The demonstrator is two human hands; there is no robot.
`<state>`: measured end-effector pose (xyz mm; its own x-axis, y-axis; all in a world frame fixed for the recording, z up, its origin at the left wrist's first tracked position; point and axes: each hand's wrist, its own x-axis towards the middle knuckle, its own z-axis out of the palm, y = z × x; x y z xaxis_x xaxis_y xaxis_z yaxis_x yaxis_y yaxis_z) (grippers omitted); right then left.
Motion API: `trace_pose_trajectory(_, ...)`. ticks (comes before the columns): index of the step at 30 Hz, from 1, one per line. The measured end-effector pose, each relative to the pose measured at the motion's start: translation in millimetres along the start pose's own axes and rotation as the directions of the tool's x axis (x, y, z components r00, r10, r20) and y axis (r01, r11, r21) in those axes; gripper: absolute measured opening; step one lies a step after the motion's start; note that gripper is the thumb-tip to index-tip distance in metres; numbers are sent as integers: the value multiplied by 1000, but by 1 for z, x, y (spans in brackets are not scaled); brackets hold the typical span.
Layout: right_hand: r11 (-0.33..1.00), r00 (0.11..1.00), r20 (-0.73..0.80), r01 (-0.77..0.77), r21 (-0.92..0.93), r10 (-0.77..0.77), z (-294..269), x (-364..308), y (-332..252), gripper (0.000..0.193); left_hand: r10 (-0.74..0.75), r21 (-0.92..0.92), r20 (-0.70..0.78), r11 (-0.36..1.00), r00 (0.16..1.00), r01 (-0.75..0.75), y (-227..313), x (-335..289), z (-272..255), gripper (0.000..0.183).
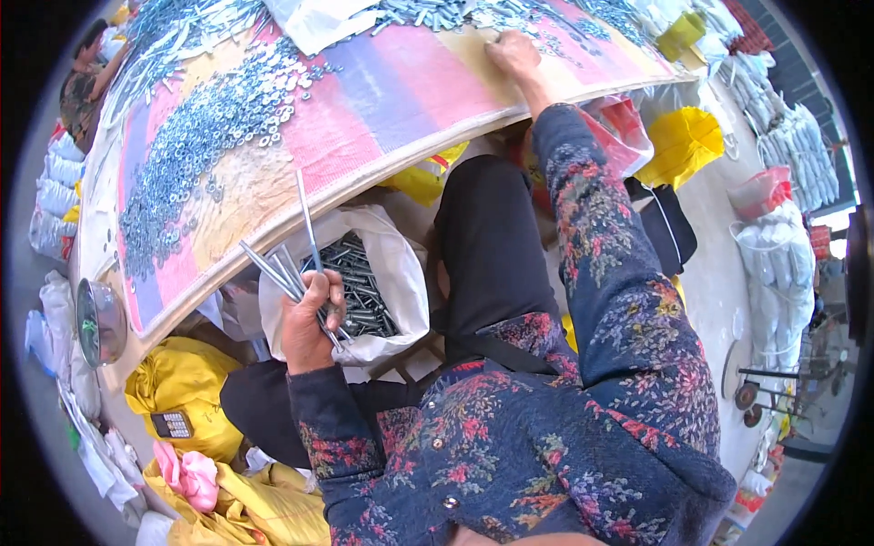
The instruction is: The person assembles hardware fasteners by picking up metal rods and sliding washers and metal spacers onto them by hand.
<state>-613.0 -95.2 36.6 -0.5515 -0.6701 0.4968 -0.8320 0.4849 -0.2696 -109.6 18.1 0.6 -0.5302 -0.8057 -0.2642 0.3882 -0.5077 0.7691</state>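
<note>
My left hand (311,320) is closed around several long thin metal rods (270,269), one of them standing up apart from the others. It is beside an open white sack (414,305) filled with dark metal bolts (350,284), just below the table edge. Reaching across the striped table cover (391,96), my right hand (513,55) rests on it near the far side with its fingers curled in. Whatever those fingers hold, if anything, is hidden. Small metal pieces (537,20) are scattered around that hand.
A heap of nuts and washers (228,123) covers the table's left part. A glass bowl (100,321) sits at the left corner. Yellow bags (187,387) lie at the lower left, another yellow bag (685,146) at right. Stacked white sacks (774,273) line the right side. Another person (86,86) is at far left.
</note>
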Motion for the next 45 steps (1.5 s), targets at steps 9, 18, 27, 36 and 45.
trace_pose_trajectory(9,-10,683,582,-652,758,-442,-52,-123,-175,17,44,101,-122,994,991,-32,11,-1,7,20)
trace_pose_trajectory(18,455,780,317,-46,889,-540,-30,-159,-224,22,69,78,-187,995,980,-56,18,-18,-12,22)
trace_pose_trajectory(27,423,613,401,-119,898,-681,-48,-162,-247,20,119,154,-117,983,986,-100,23,-36,-10,19)
trace_pose_trajectory(36,19,695,495,-570,821,-521,-47,-194,-250,20,125,137,-102,984,987,-110,21,-40,-17,16)
trace_pose_trajectory(45,69,682,475,-532,844,-557,-33,-209,-284,22,181,66,-178,983,967,-172,23,-47,-27,17)
